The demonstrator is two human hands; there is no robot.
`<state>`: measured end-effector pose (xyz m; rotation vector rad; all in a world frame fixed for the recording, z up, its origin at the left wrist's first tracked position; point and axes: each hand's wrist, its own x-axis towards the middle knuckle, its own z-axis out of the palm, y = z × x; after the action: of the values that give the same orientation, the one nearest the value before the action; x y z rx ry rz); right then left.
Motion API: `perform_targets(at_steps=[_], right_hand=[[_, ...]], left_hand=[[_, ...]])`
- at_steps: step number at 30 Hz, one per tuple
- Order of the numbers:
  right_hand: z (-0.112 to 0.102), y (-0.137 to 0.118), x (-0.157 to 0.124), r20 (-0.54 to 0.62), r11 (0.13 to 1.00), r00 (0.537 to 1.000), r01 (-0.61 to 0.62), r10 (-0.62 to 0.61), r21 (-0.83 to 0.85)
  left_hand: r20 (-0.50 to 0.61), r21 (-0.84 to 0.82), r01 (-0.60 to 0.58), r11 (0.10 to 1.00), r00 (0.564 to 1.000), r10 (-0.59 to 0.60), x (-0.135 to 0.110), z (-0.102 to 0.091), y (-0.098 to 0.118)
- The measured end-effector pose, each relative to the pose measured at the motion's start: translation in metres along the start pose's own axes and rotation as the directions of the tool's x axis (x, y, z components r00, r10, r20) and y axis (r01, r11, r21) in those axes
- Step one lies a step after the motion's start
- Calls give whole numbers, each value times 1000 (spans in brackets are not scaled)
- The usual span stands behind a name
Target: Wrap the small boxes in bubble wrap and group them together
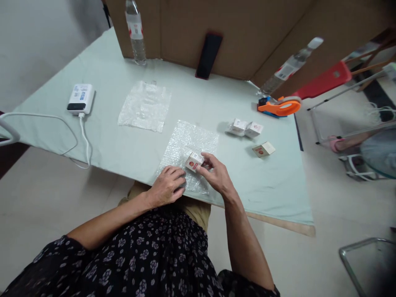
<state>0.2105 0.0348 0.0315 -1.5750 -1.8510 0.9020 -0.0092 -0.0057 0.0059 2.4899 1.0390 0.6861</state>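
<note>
A small white box with a red emblem sits on a sheet of bubble wrap near the table's front edge. My right hand grips the box from its right side, thumb in front and fingers behind. On the sheet's near left part, to the left of the box, my left hand rests with curled fingers closed on the bubble wrap; its fingertips are partly hidden. Farther right lie two small boxes in clear wrapping and a bare small box tilted toward me.
A second bubble wrap piece lies at the back left, beside a white power bank with a cable. An orange tape dispenser stands at the right edge. Two bottles and a phone lean against a cardboard panel.
</note>
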Motion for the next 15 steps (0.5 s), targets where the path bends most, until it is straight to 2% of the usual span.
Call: perform_targets(at_steps=[2,7,11,15], right_hand=[[-3,0,1,33,999,999,5,-4,-31],[-5,6,-1,-91,965,983,137,-161,-224],[3,10,1,-28,936,978,187,-204,-298],[6,9,8,0,936,969,238,-246,-258]], left_hand=[[-7,3,3,1000,1000,-3,-1,1,0],[2,0,8,1000,1000,-8,-1,0,0],[-6,-3,15,1000,1000,-15,0,-1,0],[0,-6,6,1000,1000,-6,0,-2,0]])
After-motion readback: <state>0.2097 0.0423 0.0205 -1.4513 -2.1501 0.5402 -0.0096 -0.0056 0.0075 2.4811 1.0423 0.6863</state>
